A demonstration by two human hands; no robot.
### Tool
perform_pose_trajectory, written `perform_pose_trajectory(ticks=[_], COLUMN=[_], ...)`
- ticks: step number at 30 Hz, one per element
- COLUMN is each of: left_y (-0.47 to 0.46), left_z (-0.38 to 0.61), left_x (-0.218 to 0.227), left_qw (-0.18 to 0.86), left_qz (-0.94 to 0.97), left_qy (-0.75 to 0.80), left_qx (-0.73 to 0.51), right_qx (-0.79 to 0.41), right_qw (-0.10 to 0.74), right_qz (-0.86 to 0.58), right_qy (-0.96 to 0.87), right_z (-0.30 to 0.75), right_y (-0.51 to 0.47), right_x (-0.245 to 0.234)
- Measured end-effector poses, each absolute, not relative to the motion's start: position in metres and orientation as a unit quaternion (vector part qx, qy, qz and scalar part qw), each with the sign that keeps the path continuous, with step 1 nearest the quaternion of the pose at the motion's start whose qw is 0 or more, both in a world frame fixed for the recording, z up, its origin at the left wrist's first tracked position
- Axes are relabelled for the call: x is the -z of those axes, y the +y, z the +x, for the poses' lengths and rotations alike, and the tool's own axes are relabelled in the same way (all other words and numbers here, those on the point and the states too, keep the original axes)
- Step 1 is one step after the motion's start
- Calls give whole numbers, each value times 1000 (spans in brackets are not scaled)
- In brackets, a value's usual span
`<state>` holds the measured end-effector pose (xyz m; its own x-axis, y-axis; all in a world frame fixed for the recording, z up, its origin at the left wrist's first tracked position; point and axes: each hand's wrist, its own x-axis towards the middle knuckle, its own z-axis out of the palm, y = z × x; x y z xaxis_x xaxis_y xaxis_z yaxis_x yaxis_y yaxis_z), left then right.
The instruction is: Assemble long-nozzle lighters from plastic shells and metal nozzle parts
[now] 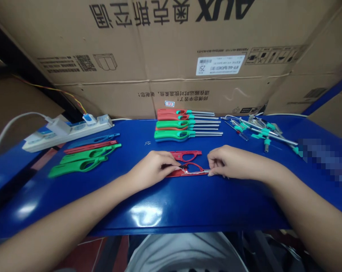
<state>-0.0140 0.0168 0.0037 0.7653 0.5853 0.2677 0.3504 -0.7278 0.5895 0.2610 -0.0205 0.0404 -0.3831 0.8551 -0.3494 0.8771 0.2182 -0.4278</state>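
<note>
Two red lighter shell halves lie in front of me, one behind the other. The nearer red shell half is open-side up, with a thin white wire running along it. My left hand pinches a small black part at the wire's left end, over this shell. At the shell's right end, my right hand closes its fingertips on a short metal tube; the rest of the tube is hidden by the fingers. The farther red shell half lies flat just behind, partly covered by my left hand.
Several assembled lighters are stacked behind my hands. Loose green, red and blue shell halves lie at left, near a white power strip. Metal tubes with teal parts are piled at right. A cardboard sheet stands along the back.
</note>
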Motion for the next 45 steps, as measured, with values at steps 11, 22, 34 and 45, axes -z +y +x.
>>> perform_pose_trajectory(ticks=[11, 22, 34, 45], left_y=[-4, -14, -16, -7], left_z=[-12, -12, -11, -17], left_x=[-16, -17, -24, -19], left_qw=[44, -36, -47, 121], left_qz=[962, 968, 966, 953], left_qy=[257, 243, 256, 266], left_qx=[-87, -50, -9, -75], right_qx=[276, 281, 291, 238], right_qw=[6, 17, 8, -73], right_qz=[529, 525, 517, 444], right_qy=[803, 803, 805, 861], right_z=[264, 263, 265, 255], right_y=[-19, -19, -19, -23], right_x=[-40, -41, -41, -38])
